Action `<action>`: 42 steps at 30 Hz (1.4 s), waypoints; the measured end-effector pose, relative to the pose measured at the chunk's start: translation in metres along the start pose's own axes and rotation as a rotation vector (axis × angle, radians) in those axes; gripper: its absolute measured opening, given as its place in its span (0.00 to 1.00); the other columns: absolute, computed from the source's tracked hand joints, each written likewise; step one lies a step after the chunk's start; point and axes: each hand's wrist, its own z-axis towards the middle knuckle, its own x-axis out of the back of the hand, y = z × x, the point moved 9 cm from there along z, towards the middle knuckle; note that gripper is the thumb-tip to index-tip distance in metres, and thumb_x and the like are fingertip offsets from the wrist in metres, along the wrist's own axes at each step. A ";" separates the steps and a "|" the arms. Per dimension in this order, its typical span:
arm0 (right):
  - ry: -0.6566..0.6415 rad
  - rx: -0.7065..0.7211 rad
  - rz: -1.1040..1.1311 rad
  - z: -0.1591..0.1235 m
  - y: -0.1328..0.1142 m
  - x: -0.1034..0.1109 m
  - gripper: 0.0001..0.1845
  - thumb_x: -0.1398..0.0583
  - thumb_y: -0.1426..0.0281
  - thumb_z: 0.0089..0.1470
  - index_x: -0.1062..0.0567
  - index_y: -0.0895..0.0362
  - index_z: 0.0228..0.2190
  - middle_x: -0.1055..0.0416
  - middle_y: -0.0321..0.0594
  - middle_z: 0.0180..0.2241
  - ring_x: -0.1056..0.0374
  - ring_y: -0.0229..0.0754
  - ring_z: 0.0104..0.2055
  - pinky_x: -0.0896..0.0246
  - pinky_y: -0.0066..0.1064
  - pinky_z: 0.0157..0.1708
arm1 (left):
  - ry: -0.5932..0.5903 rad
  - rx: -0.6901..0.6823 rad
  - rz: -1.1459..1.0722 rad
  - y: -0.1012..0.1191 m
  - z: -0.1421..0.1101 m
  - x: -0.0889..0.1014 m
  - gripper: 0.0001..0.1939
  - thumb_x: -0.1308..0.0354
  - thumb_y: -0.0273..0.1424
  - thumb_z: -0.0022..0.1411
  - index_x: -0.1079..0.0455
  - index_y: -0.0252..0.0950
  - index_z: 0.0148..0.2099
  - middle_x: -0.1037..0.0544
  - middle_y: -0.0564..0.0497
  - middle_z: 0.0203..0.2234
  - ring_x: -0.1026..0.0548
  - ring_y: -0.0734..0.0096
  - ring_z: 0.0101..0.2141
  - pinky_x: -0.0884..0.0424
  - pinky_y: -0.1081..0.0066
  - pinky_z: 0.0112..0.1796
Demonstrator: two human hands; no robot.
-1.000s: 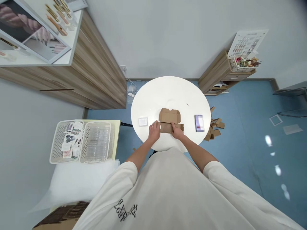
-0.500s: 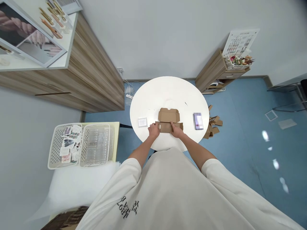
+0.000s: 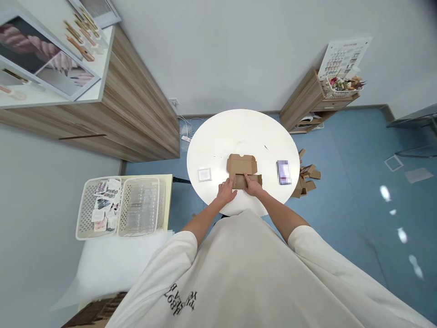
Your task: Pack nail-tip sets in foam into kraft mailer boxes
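Note:
A brown cardboard box, partly folded, lies on the white oval table in front of me. Its lid panel with small side flaps spreads away from me, and its shallow tray part sits nearer. At the left end, my left hand presses the end flap over the tray with its fingers closed on the cardboard. My right hand grips the near right side, its thumb or a finger reaching into the tray. The right end flap sticks outward beyond that hand. Undersides of both hands are hidden.
A small clear-and-white case lies left on the table; a purple box, partly pixelated, lies right. A thin dark item rests farther back. Folded cardboard pieces lie beyond the right edge. White baskets stand on a side table left.
My left hand has moved right and turned the left end flap inward over the tray. My right hand stays in place on the box. The view has shifted slightly.

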 end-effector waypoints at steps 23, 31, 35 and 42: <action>-0.026 -0.016 0.032 0.000 -0.003 0.002 0.58 0.38 0.64 0.58 0.73 0.54 0.72 0.39 0.55 0.65 0.33 0.56 0.57 0.36 0.40 0.51 | -0.130 -0.117 0.303 0.002 0.016 -0.005 0.22 0.50 0.25 0.64 0.31 0.34 0.60 0.31 0.34 0.51 0.39 0.47 0.56 0.45 0.53 0.55; -0.019 -0.012 0.036 0.000 -0.003 0.002 0.57 0.39 0.66 0.59 0.73 0.53 0.72 0.39 0.54 0.65 0.33 0.57 0.57 0.34 0.40 0.49 | -0.118 -0.092 0.306 0.002 0.021 -0.006 0.22 0.49 0.26 0.65 0.32 0.36 0.60 0.31 0.34 0.53 0.38 0.46 0.55 0.43 0.52 0.53; -0.016 -0.015 0.034 -0.001 -0.003 0.002 0.55 0.41 0.67 0.60 0.72 0.53 0.72 0.37 0.54 0.64 0.32 0.56 0.57 0.34 0.39 0.48 | -0.071 -0.091 0.293 0.000 0.025 0.002 0.29 0.45 0.28 0.65 0.44 0.41 0.67 0.43 0.37 0.66 0.38 0.46 0.57 0.39 0.54 0.52; 0.000 0.007 0.039 -0.004 -0.004 0.004 0.52 0.42 0.67 0.60 0.70 0.54 0.72 0.38 0.53 0.64 0.32 0.56 0.56 0.36 0.40 0.49 | -0.141 -0.162 0.265 0.006 0.035 0.003 0.40 0.38 0.25 0.60 0.51 0.41 0.69 0.52 0.34 0.70 0.33 0.47 0.57 0.39 0.55 0.54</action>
